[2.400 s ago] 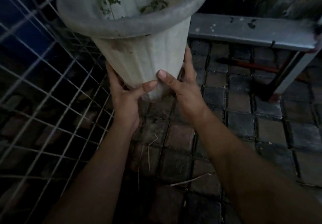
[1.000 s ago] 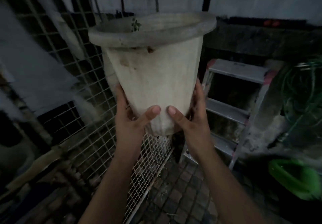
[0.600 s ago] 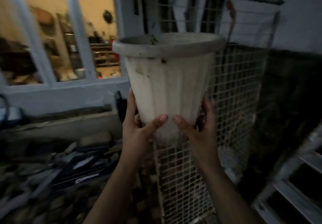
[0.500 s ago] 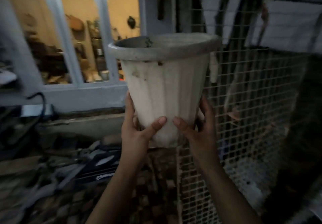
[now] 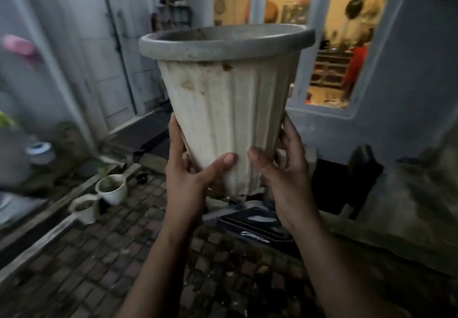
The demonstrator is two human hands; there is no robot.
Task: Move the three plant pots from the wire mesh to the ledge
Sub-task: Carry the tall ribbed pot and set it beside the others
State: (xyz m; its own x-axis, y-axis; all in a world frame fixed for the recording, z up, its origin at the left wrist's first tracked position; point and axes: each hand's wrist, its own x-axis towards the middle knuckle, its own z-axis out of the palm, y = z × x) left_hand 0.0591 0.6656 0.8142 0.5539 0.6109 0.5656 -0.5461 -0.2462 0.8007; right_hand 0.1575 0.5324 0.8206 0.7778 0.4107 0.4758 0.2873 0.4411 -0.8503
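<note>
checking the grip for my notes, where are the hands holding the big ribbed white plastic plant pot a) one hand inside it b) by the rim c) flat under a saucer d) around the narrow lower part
d: the left hand and right hand clasp the narrow lower part of the big ribbed white plastic plant pot, thumbs across its front, well below the rim.

No text could be read anywhere in the frame. The only marking was a pale logo-like scrawl on the edge of a dark flat tray (image 5: 257,228) lying on the brick paving (image 5: 99,255), lower centre of the frame just right of the middle; it was too blurred and small to make out any letters or brand.
</note>
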